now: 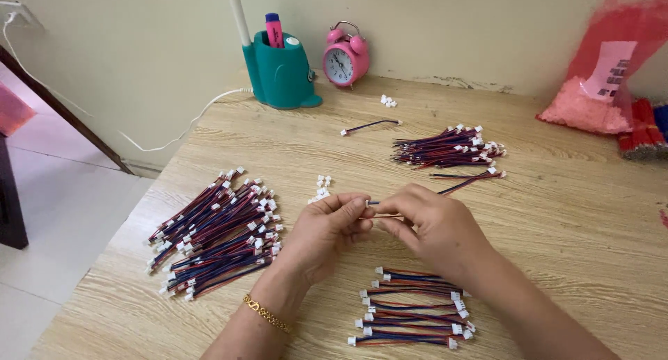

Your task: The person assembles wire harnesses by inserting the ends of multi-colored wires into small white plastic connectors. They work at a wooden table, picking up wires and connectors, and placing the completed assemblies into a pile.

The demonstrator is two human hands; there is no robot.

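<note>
- The left hand [325, 231], at the centre of the frame, has its grip pinched between thumb and forefinger on something very small, too small to tell apart, right at the bare end of a thin red, blue and black wire lead [456, 187].
- The right hand [428, 224] meets it fingertip to fingertip; its grip is clenched on that same wire lead, which runs from the fingers up and to the right and ends in a small white plastic connector [499, 173] lying on the tabletop.
- A gold chain bracelet [266, 313] sits on the left wrist, lower centre of the frame.
- Just above the left hand lies a little heap of loose white plastic connector housings [321, 189].
- Below the hands, at the bottom centre, a neat row of short wire leads with white connectors on both ends [412, 317] lies flat.
- At the left of the frame is a large loose pile of similar wire leads [219, 231].
- At the upper right of centre lies a smaller bundle of wire leads [445, 148], with one single lead [370, 126] apart to its left.
- All rest on a light wood-grain tabletop [570, 221].
- Along the wall at the top stand a teal plastic pen holder [280, 71] and a round pink alarm clock [346, 57].
- At the upper right corner lies a red plastic bag [605, 75].
</note>
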